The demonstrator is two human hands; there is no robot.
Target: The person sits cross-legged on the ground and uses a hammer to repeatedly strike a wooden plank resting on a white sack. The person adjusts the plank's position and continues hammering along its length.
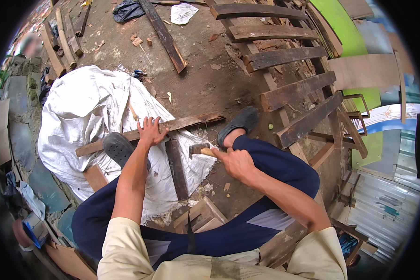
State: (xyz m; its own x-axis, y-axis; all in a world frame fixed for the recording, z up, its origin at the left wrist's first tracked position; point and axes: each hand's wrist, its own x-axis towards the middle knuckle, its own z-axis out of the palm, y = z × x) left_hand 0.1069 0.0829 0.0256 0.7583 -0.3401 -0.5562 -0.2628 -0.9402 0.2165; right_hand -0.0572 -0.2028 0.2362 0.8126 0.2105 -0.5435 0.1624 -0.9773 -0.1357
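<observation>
My left hand (151, 133) lies with fingers spread over a long wooden plank (186, 122), touching its upper side. In my right hand (238, 164) is a hammer (210, 152), gripped by its wooden handle. Its dark metal head points left, just below the plank and apart from it. A grey clog (119, 148) on my left foot rests against the plank's left part; the other clog (245, 122) stands beyond the plank's right end. Below the plank, a shorter dark wooden piece (176, 170) lies on a crumpled white sheet (86, 107).
A slatted wooden frame (289, 91) stands at the right. One dark beam (163, 35) lies on the dirt ahead, with more planks (63, 39) at far left. Small wood pieces (201, 215) sit between my legs. Corrugated metal sheets (382, 205) are at far right.
</observation>
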